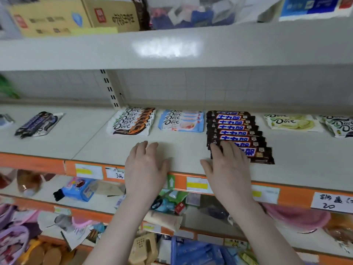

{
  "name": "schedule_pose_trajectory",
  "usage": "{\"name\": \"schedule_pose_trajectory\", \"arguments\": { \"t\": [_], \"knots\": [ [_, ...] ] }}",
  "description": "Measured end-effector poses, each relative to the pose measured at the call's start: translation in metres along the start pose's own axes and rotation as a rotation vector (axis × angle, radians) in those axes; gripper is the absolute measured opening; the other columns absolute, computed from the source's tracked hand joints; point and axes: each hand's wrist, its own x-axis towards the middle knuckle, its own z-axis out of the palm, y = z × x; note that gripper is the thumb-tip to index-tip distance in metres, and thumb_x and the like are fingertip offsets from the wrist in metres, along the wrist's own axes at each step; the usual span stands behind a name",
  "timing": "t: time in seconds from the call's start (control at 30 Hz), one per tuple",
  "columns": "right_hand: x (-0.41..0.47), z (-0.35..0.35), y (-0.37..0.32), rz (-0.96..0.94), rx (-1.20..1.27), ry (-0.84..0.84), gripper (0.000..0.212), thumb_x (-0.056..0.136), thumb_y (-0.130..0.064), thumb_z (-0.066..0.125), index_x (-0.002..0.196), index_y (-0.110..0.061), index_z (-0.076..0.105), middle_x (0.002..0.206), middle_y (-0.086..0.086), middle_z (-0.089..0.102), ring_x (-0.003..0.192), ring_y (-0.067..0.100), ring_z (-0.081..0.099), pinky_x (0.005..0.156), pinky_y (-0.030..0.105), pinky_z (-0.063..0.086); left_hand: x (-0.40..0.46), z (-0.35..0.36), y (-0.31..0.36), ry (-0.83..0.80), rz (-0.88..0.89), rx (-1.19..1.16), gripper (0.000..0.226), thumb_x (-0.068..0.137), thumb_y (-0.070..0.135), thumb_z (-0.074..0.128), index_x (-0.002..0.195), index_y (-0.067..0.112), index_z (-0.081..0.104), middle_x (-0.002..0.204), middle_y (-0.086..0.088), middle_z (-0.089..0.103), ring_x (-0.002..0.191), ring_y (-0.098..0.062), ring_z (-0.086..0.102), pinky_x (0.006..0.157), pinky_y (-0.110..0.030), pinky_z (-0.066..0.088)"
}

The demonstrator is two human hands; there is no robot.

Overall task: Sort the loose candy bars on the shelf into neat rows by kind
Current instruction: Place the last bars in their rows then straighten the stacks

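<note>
Two hands lay flat on the shelf (95,148), fingers straight: the left hand (146,165) on bare shelf, the right hand (228,165) touching the nearest brown candy bars (236,133). Beyond them sat white bars (131,121) and blue bars (181,121). Bare shelf spread left of the hands, above the orange edge (32,163).

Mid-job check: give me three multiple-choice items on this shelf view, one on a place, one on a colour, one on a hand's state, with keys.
1. Where is the row of brown bars?
A. Right of the pale blue bars
B. At the far left of the shelf
C. On the lower shelf

2. What colour is the shelf's front strip?
A. Green
B. Orange
C. Black

3. What is the right hand doing?
A. Hanging clear
B. Gripping a box
C. Resting its fingers on the nearest brown bars

Key: 1 A, they lie directly beside the blue bars; 2 B, the strip holding the labels is orange; 3 C, its fingers overlap those wrappers, while the left hand lies flat.
</note>
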Motion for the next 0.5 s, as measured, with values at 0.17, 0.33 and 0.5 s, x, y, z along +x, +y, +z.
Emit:
{"name": "schedule_pose_trajectory", "arguments": {
  "t": [0.17, 0.33, 0.5],
  "knots": [
    [-0.012, 0.019, -0.098, -0.082, 0.088, -0.056, 0.048, 0.088, -0.036, 0.054, 0.126, -0.007, 0.052, 0.129, 0.019, 0.053, 0.127, 0.035, 0.042, 0.108, 0.045, 0.03, -0.019, -0.043, -0.095, 0.045, -0.091, 0.029, 0.051, 0.082, 0.027, 0.063, 0.127, 0.004, 0.054, 0.131, -0.021, 0.052, 0.125, -0.036, 0.044, 0.103, -0.043, 0.034],
    [-0.027, 0.036, -0.215, -0.155, 0.153, -0.078, 0.05, 0.091, -0.039, 0.049, 0.131, -0.01, 0.047, 0.136, 0.015, 0.047, 0.133, 0.031, 0.035, 0.11, 0.042, 0.025, -0.04, -0.093, -0.214, 0.057, -0.187, 0.136, 0.059, 0.087, 0.043, 0.055, 0.136, 0.012, 0.042, 0.142, -0.013, 0.042, 0.134, -0.03, 0.034, 0.109, -0.039, 0.028],
    [-0.033, 0.049, -0.322, -0.246, 0.162, -0.104, 0.05, 0.092, -0.044, 0.042, 0.134, -0.017, 0.041, 0.138, 0.008, 0.043, 0.134, 0.025, 0.03, 0.11, 0.037, 0.023, -0.049, -0.133, -0.311, 0.067, -0.274, 0.164, 0.05, 0.088, 0.045, 0.051, 0.124, 0.011, 0.048, 0.132, -0.01, 0.048, 0.126, -0.029, 0.037, 0.106, -0.036, 0.029]
  ]
}}
